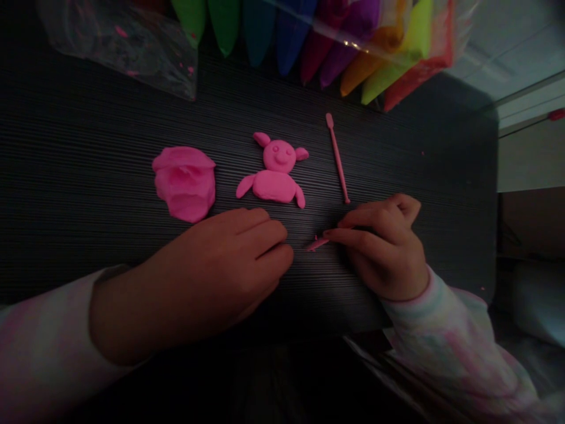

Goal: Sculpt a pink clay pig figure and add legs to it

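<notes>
My right hand (384,244) pinches a small pink clay modelling tool (316,244), its tip pointing left with bits of pink clay on it. Just across from that tip, my left hand (233,259) is closed with the fingers curled together; whatever they hold is hidden. Above my hands a pink clay figure (274,185) lies flat, with a round face, two ears, a wide body and two arms. A large crumpled lump of pink clay (185,182) rests beyond my left hand. Another thin pink modelling tool (338,159) lies right of the figure.
Across the back of the dark ribbed table (110,123) lies a clear bag with several coloured clay packets (295,35). A crumpled clear plastic wrapper (132,50) with pink specks is at the back left. The table's right edge (495,176) shows beyond my right hand.
</notes>
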Action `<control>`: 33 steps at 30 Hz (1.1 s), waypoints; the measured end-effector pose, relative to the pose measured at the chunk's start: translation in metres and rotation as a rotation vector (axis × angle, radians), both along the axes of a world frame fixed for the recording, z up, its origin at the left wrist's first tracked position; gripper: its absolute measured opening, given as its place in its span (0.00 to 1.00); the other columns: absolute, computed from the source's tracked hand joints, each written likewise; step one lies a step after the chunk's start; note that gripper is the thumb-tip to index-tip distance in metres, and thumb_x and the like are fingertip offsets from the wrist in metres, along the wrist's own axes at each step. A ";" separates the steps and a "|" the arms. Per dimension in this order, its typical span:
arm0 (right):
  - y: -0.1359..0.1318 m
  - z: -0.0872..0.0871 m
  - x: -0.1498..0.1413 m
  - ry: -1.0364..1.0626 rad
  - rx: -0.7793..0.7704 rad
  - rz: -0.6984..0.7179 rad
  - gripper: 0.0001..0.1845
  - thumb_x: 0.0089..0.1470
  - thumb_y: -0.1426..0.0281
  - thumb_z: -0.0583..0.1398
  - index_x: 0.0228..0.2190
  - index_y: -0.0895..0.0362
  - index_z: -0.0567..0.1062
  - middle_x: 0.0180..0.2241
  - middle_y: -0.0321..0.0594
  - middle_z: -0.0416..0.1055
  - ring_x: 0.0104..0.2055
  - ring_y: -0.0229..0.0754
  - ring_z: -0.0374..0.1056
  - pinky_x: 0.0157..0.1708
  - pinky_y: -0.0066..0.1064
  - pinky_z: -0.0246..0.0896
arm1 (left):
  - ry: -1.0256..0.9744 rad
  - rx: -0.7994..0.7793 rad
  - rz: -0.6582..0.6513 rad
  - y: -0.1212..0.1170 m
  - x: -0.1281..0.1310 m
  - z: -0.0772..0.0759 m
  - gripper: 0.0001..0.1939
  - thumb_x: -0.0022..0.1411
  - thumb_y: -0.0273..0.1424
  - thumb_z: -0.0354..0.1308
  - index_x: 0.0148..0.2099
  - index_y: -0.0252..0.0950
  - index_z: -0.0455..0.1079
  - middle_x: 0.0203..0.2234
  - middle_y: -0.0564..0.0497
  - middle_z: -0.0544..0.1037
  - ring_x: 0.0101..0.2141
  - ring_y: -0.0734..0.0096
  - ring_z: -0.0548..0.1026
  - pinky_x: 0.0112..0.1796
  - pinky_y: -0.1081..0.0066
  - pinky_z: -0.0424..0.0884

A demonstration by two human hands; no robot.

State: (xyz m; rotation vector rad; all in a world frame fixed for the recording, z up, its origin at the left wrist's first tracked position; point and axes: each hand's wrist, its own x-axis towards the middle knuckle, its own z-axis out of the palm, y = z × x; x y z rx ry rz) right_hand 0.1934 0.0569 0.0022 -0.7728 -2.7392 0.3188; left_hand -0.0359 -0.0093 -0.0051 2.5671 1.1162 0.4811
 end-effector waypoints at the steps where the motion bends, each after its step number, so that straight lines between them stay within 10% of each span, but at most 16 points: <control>1: 0.000 0.001 0.001 0.036 -0.025 -0.017 0.12 0.50 0.78 0.54 0.35 0.50 0.69 0.31 0.36 0.70 0.34 0.40 0.66 0.38 0.41 0.51 | 0.000 0.002 0.003 0.000 0.000 0.000 0.09 0.59 0.26 0.46 0.36 0.34 0.68 0.31 0.49 0.72 0.33 0.66 0.69 0.33 0.65 0.68; 14: -0.008 -0.006 0.032 -0.037 0.156 -0.394 0.07 0.49 0.73 0.58 0.34 0.57 0.72 0.33 0.43 0.70 0.37 0.45 0.66 0.39 0.41 0.56 | 0.036 0.058 0.014 0.000 -0.001 0.001 0.08 0.57 0.26 0.50 0.39 0.33 0.68 0.30 0.49 0.71 0.33 0.66 0.68 0.33 0.65 0.68; 22: -0.026 0.006 -0.005 -0.026 0.035 -0.041 0.09 0.50 0.72 0.59 0.36 0.53 0.73 0.29 0.36 0.70 0.33 0.39 0.63 0.37 0.38 0.52 | 0.044 0.066 0.024 0.002 0.001 -0.002 0.08 0.57 0.27 0.49 0.39 0.33 0.68 0.30 0.49 0.70 0.33 0.65 0.67 0.34 0.64 0.68; 33: -0.023 0.003 -0.015 -0.094 0.048 -0.005 0.06 0.53 0.73 0.57 0.33 0.52 0.73 0.30 0.34 0.73 0.34 0.39 0.62 0.39 0.39 0.49 | 0.041 0.007 0.028 0.000 0.001 -0.002 0.09 0.58 0.28 0.48 0.39 0.34 0.68 0.31 0.49 0.70 0.34 0.65 0.67 0.36 0.64 0.67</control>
